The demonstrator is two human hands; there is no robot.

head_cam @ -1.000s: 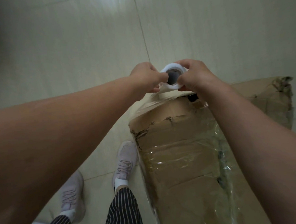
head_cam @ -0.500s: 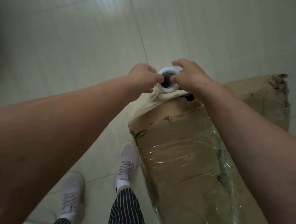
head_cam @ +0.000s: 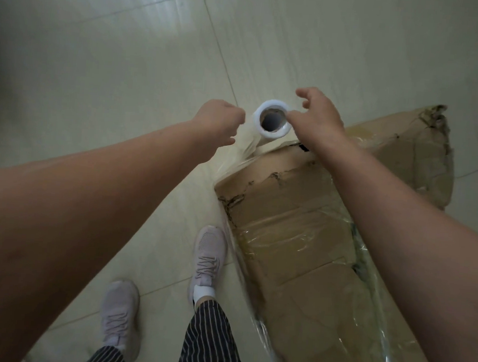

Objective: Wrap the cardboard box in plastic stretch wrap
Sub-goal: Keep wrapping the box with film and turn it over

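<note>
Pale floor tiles (head_cam: 113,59) fill the background. At 7 o'clock of the view two light shoes (head_cam: 120,319) and striped trousers (head_cam: 206,342) stand just beside the box.

The left hand (head_cam: 218,121) is curled, with its knuckles against the left side of the stretch wrap roll (head_cam: 271,121). I cannot tell if its grip pinches the roll or only the film (head_cam: 238,158). The roll is near 12 o'clock, above the far corner of the box. It stands nearly upright, so its long axis and open core point up at the camera. The film runs from it toward 7 o'clock, down to that corner.

The right hand (head_cam: 318,115) has a spread grip, and only one fingertip touches the rim of the roll.

The cardboard box (head_cam: 307,242) lies on the floor, with its long axis from 11 to 5 o'clock. Film already covers its near part.

In my judgement, the roll can slip because the hold looks light. The torn edge (head_cam: 230,203) of the box can also cut the tight film.
</note>
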